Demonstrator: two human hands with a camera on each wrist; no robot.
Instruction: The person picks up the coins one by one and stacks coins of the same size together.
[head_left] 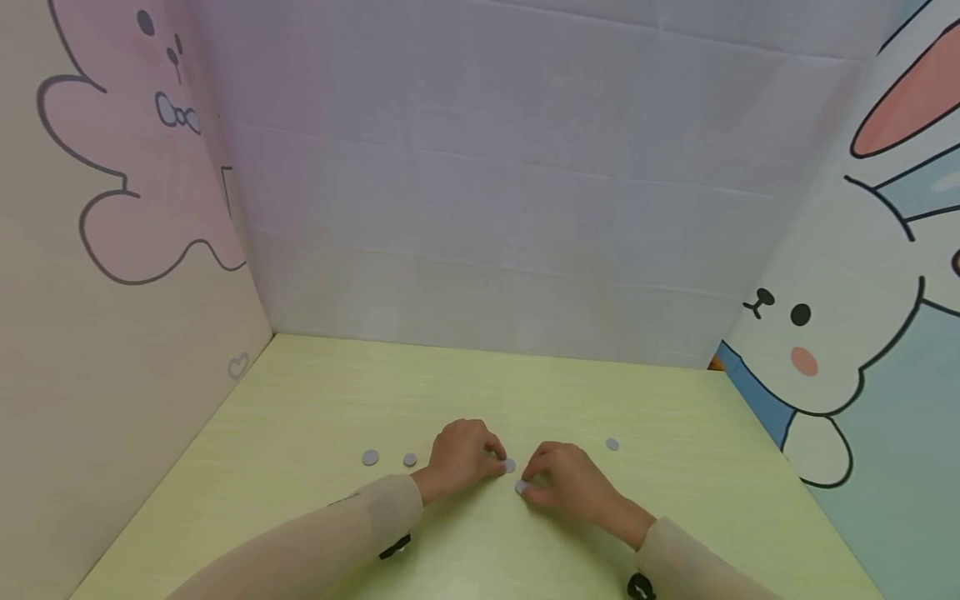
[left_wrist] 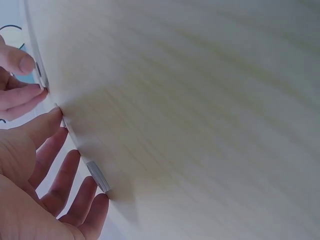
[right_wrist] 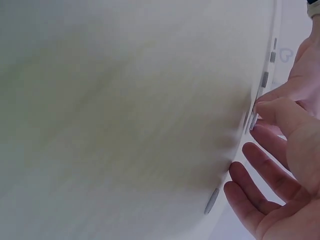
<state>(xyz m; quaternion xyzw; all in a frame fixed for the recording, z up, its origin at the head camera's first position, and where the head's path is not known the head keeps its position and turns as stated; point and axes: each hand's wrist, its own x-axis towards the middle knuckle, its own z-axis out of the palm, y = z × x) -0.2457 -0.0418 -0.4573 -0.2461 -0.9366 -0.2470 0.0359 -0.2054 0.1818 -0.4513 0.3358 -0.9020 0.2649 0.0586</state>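
Observation:
My left hand (head_left: 462, 457) rests low over the table, thumb and index fingertips at the edge of a small grey disc (head_left: 510, 466). In the left wrist view, that disc lies between those two fingertips. A little nearer and to the right, my right hand (head_left: 564, 477) pinches another grey disc (head_left: 521, 486) between thumb and index finger. The right wrist view shows this pinched disc (right_wrist: 253, 121) tilted on edge. The two held discs are close together. Another disc (left_wrist: 97, 176) lies by the left hand's outer fingertips. The right hand's other fingers are spread and loosely bent.
Left of the left hand, two grey discs, one smaller (head_left: 409, 460) and one larger (head_left: 371, 457), lie on the pale yellow table (head_left: 315, 400). One more disc (head_left: 612, 444) lies beyond the right hand. A white sheet (head_left: 487, 208) stands behind; printed panels flank the table.

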